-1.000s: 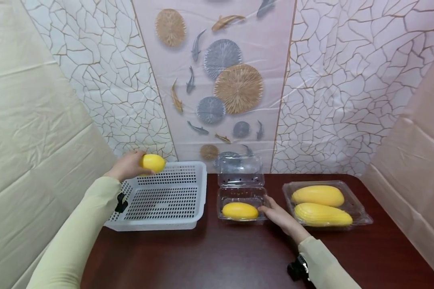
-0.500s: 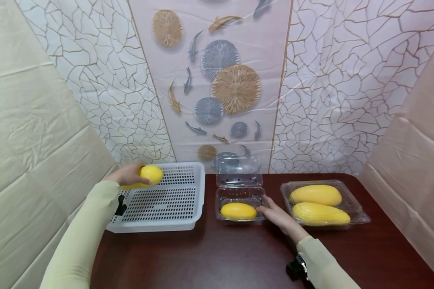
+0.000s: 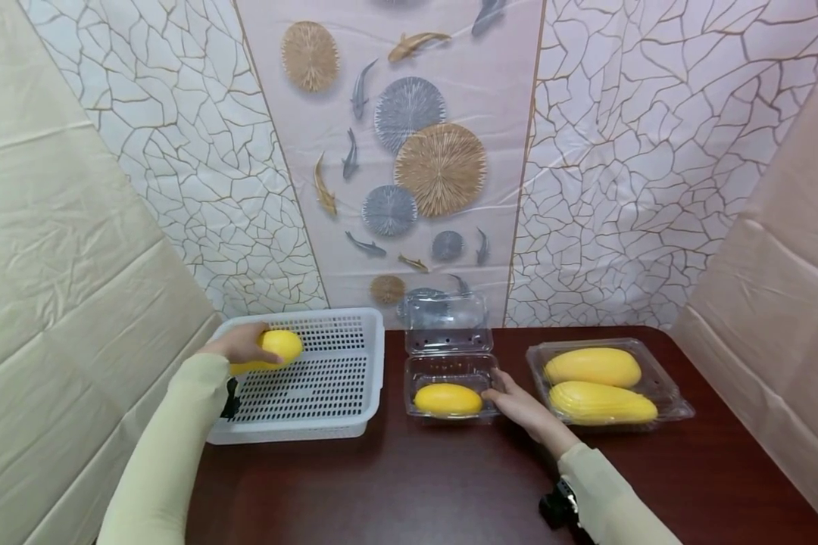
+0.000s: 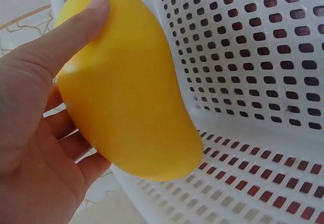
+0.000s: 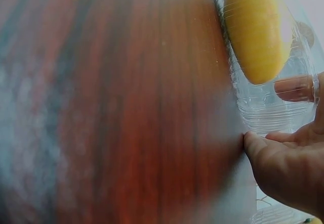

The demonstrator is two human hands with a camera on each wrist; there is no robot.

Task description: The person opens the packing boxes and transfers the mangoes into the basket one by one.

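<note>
Curling round a yellow mango [image 4: 126, 92], the left hand [image 4: 30, 133] holds it with the thumb laid over its surface and the fingers behind. The mango is at the left part of a white perforated basket [image 3: 374, 378], beside its inner wall; whether it touches the basket floor is hard to tell. To the right, the right hand [image 3: 521, 405] grips the right end of a clear box [image 3: 477, 369], thumb near the fruit inside. That yellow fruit [image 3: 448, 399] lies along the box's front, and the clear lid [image 3: 448, 324] stands raised at the back. Farther right, a larger clear container [image 3: 676, 409] holds 2 yellow gourds [image 3: 591, 368] side by side. All 3 containers rest on a dark red-brown worktop [image 3: 395, 484], before a backdrop [image 3: 443, 170] printed with fish.
</note>
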